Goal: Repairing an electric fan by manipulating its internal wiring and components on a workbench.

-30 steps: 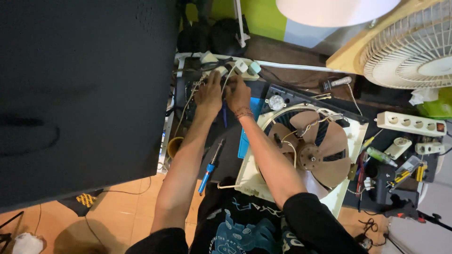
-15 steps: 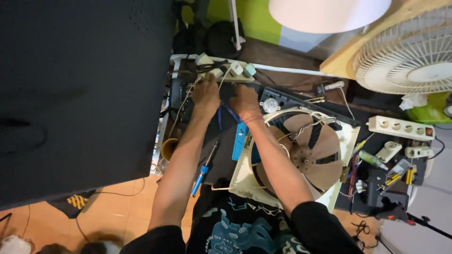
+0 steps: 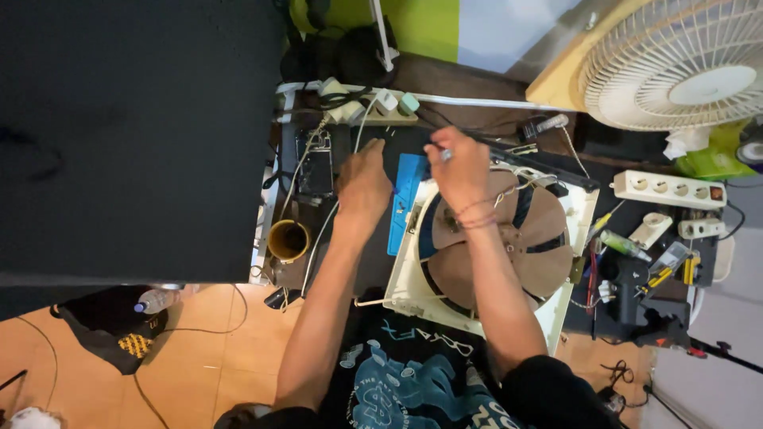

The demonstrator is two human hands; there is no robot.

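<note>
Workbench [image 3: 373, 262], dark and cluttered, above an orange tile floor [image 3: 199, 342]. My left hand [image 3: 362, 187] lies knuckles up on it, fingers curled; cannot tell whether it holds anything. My right hand [image 3: 461, 171] pinches a small pale part [image 3: 447, 154] over the square box fan [image 3: 493, 238]. Blue mat [image 3: 404, 199] between the hands; yellow cup [image 3: 288, 240] at 8 o'clock of the left hand; power strip [image 3: 669, 189] at 3 o'clock; white fan [image 3: 683, 63] at 1 o'clock.

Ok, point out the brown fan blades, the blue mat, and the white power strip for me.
brown fan blades [image 3: 548, 218], head view, right blade's face
blue mat [image 3: 407, 179], head view, upper part
white power strip [image 3: 668, 189], head view, middle of top face
</note>
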